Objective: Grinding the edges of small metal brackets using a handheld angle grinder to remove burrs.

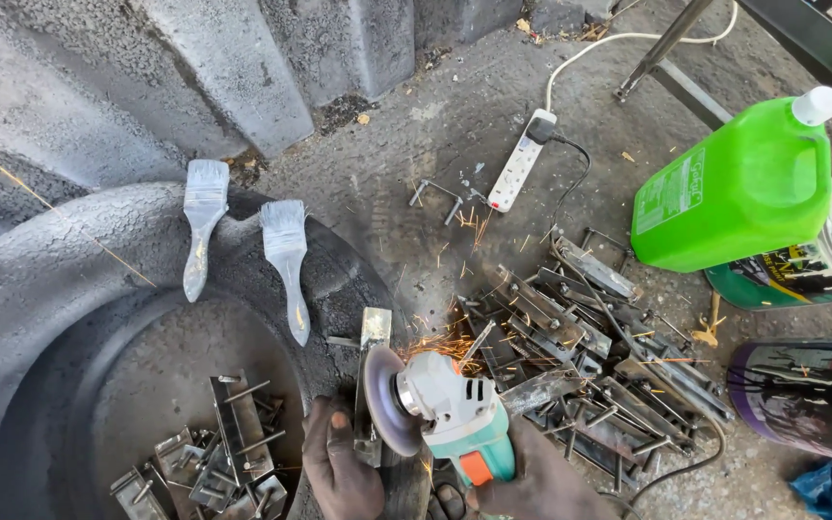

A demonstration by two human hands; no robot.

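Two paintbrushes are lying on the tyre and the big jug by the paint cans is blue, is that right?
Not quite. The head view shows the jug beside the paint cans is bright green with a white cap, not blue. The two paintbrushes do lie on the tyre.

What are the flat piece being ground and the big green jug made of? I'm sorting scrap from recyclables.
The flat piece looks like bare steel: grey, dull, throwing orange sparks under the grinder. The green jug looks like glossy moulded plastic, with a white cap.
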